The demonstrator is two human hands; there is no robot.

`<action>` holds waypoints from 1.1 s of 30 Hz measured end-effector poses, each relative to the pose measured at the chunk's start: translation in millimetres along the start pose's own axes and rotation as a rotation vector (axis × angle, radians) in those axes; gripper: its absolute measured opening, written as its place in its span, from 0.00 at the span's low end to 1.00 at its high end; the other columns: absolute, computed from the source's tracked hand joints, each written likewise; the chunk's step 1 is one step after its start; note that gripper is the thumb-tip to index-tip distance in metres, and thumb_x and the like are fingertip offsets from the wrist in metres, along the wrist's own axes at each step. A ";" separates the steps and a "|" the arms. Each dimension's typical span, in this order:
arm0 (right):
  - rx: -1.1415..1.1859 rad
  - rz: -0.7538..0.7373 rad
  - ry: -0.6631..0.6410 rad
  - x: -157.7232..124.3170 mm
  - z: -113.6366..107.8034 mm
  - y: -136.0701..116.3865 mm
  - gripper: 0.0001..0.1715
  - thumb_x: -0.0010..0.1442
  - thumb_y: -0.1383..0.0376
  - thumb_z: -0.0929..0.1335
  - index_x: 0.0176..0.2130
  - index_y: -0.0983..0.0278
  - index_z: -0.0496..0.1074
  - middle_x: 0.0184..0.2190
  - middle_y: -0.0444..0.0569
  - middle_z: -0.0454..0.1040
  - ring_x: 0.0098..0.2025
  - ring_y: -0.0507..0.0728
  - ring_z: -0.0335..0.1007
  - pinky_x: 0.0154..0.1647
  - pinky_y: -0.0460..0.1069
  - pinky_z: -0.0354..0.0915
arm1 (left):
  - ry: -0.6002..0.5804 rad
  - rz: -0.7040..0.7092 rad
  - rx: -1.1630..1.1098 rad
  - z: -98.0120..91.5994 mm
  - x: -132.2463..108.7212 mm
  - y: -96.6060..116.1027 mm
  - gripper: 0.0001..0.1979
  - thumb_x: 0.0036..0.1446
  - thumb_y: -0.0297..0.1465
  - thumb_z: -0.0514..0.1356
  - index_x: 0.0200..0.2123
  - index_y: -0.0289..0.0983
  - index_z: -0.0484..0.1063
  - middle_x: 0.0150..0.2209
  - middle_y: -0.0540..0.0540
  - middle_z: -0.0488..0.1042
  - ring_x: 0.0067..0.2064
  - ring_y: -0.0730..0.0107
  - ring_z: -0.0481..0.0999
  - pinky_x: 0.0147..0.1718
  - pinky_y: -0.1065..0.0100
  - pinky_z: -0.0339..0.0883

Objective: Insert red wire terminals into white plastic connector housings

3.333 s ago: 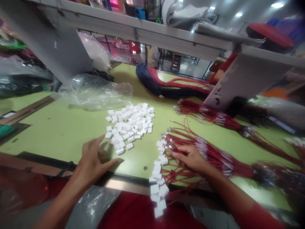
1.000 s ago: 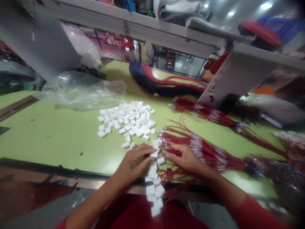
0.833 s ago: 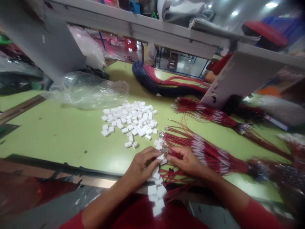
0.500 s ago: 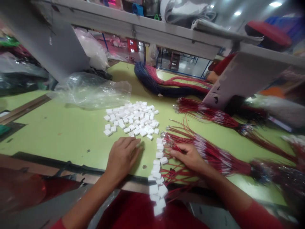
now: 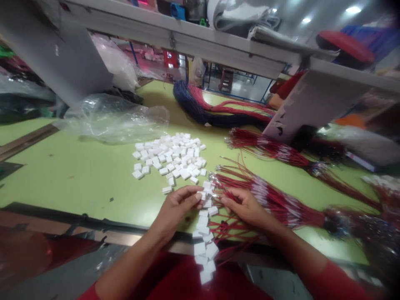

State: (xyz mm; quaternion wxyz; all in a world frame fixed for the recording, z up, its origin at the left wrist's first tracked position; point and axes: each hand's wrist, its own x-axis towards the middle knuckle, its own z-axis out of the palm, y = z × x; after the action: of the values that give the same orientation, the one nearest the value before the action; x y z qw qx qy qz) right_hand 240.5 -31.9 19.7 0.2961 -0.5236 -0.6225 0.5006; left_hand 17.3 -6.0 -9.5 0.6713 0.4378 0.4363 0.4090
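Your left hand (image 5: 176, 208) is partly closed, its fingertips pinching a small white rectangular block (image 5: 199, 195) at the top of a straight row of matching white blocks (image 5: 203, 230) that runs toward you. Your right hand (image 5: 245, 208) is closed on a bundle of red wires with white sleeves (image 5: 265, 196), just right of that row. A loose pile of white blocks (image 5: 168, 160) lies on the green worktop (image 5: 78, 179) beyond your left hand. A clear plastic bag (image 5: 112, 118) lies farther back.
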 end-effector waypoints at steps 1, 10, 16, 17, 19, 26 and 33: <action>0.017 0.012 -0.004 -0.3 0.5 -0.5 0.24 0.63 0.48 0.67 0.28 0.65 0.67 0.22 0.41 0.64 0.24 0.49 0.56 0.24 0.44 0.52 | 0.000 -0.016 -0.028 1.0 0.5 0.1 0.14 0.51 0.37 0.69 0.40 0.38 0.79 0.30 0.47 0.79 0.31 0.69 0.77 0.36 0.64 0.74; -0.006 -0.022 -0.007 -0.3 2.4 0.1 0.23 0.62 0.50 0.67 0.26 0.65 0.66 0.23 0.41 0.61 0.26 0.50 0.55 0.26 0.45 0.52 | -0.032 -0.065 -0.109 3.2 -0.4 0.1 0.13 0.51 0.36 0.70 0.39 0.38 0.80 0.32 0.45 0.81 0.32 0.69 0.79 0.35 0.67 0.74; 0.010 -0.022 0.011 0.8 4.0 1.3 0.20 0.61 0.52 0.68 0.30 0.66 0.70 0.25 0.42 0.66 0.28 0.51 0.59 0.30 0.45 0.58 | -0.024 -0.047 -0.019 7.5 -4.7 -0.7 0.09 0.52 0.36 0.69 0.36 0.38 0.79 0.29 0.46 0.80 0.30 0.69 0.78 0.32 0.67 0.75; 0.043 -0.015 0.029 1.1 4.6 2.6 0.19 0.60 0.53 0.70 0.31 0.66 0.71 0.26 0.43 0.68 0.29 0.51 0.61 0.31 0.46 0.60 | -0.023 -0.049 -0.023 9.0 -5.7 -1.3 0.09 0.52 0.36 0.68 0.35 0.38 0.79 0.29 0.46 0.80 0.30 0.69 0.78 0.33 0.67 0.75; 0.110 -0.010 0.063 1.7 6.3 6.2 0.18 0.58 0.53 0.71 0.34 0.67 0.73 0.29 0.44 0.71 0.31 0.52 0.65 0.34 0.47 0.63 | -0.021 -0.069 -0.051 12.6 -7.5 -3.3 0.09 0.52 0.36 0.69 0.35 0.38 0.79 0.29 0.46 0.81 0.31 0.68 0.79 0.35 0.66 0.76; 0.085 -0.020 0.083 1.3 12.7 18.6 0.18 0.57 0.54 0.72 0.32 0.67 0.76 0.27 0.45 0.73 0.30 0.52 0.66 0.32 0.47 0.63 | -0.009 -0.056 -0.035 20.0 -10.7 -14.4 0.10 0.51 0.37 0.68 0.35 0.36 0.78 0.29 0.45 0.81 0.30 0.67 0.79 0.36 0.64 0.75; 0.035 -0.035 0.050 2.2 12.1 20.4 0.20 0.57 0.52 0.72 0.25 0.67 0.74 0.20 0.42 0.66 0.24 0.50 0.58 0.25 0.45 0.58 | -0.024 -0.019 0.014 25.1 -15.3 -22.8 0.10 0.53 0.38 0.67 0.34 0.37 0.77 0.25 0.47 0.78 0.29 0.67 0.78 0.33 0.64 0.74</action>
State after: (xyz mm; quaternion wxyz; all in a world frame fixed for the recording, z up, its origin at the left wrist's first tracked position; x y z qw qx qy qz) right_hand 236.3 -34.6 -3.6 0.3294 -0.5199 -0.6151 0.4928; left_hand 40.5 -32.5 -21.7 0.6771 0.4432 0.4353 0.3945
